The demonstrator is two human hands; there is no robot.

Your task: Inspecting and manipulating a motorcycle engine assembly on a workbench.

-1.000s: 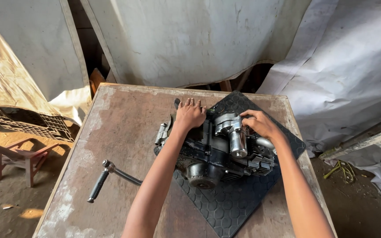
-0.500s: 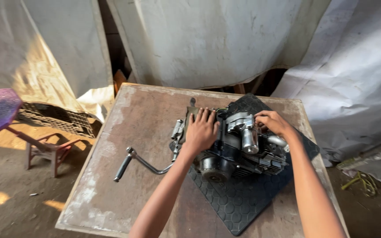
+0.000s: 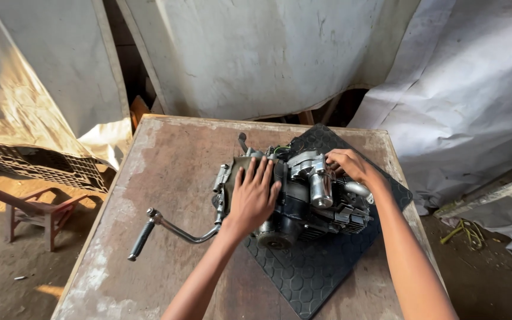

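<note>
The left hand (image 3: 255, 198) lies flat, fingers spread, on the engine (image 3: 303, 195), the right hand (image 3: 349, 166) curls over its far side, near the table (image 3: 167, 172) right edge.

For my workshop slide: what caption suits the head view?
Both hands, left and right, rest on a motorcycle engine atop a black rubber mat.

No packages, labels, signs or screens in view. Nothing of that kind shows on the table, on the ground beside it, or on the pale sheeting hung behind.
</note>
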